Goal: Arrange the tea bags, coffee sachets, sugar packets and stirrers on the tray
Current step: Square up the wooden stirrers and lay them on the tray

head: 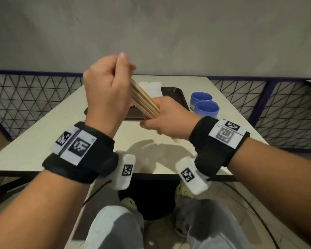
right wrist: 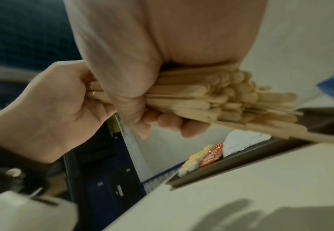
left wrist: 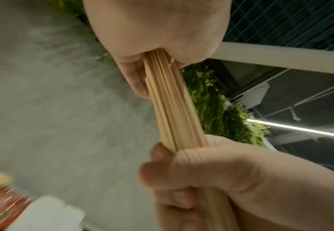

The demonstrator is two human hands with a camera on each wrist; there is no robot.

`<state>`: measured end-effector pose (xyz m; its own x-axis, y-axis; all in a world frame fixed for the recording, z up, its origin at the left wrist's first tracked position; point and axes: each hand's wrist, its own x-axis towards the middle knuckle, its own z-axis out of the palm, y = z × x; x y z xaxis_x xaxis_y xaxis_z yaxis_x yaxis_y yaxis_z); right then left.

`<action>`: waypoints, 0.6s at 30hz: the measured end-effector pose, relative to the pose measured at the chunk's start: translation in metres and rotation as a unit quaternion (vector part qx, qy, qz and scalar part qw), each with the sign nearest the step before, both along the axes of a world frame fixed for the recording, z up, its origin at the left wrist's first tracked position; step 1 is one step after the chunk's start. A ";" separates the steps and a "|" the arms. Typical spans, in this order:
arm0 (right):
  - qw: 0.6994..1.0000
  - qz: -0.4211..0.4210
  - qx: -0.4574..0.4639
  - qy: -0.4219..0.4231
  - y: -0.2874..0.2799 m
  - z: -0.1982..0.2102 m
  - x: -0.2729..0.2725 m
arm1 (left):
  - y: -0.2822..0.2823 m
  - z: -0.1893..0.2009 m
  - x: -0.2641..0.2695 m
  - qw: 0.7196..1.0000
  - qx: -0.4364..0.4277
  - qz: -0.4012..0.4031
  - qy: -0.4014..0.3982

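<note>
A bundle of several wooden stirrers (head: 144, 98) hangs slanted in the air above the table's middle. My left hand (head: 108, 83) grips its upper end in a fist. My right hand (head: 162, 119) grips the lower end. In the left wrist view the stirrers (left wrist: 174, 109) run between both fists. Seen from the right wrist, the stirrer tips (right wrist: 231, 100) fan out unevenly past my right hand (right wrist: 142, 78). Behind lies a dark brown tray (head: 176, 92) holding white packets (head: 149, 86) and a red sachet (head: 132, 105); the yellow sachets (right wrist: 193, 161) sit at its end.
Two blue cups (head: 204, 103) stand right of the tray near the table's right edge. The pale table (head: 43, 141) has its near edge just in front of my wrists. A wire-mesh fence (head: 25, 97) runs behind it.
</note>
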<state>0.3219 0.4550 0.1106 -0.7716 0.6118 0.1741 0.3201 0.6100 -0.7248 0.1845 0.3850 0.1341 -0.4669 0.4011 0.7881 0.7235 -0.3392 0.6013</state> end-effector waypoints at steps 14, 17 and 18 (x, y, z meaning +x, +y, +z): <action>0.972 -0.112 -0.173 0.117 -0.007 -0.066 -0.013 | 0.023 -0.016 0.051 0.945 -0.164 -0.035 0.281; 0.958 -0.098 -0.208 0.169 -0.008 -0.044 -0.005 | 0.024 0.008 0.044 0.963 -0.118 -0.051 0.236; 0.956 -0.089 -0.210 0.185 -0.009 -0.038 -0.004 | 0.025 0.016 0.041 0.970 -0.093 -0.048 0.220</action>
<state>0.3182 0.4464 0.0728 -0.5819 0.8034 0.1260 0.0660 0.2011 -0.9773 0.2256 0.4097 0.1505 -0.0552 0.5799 0.8128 0.8944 -0.3331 0.2984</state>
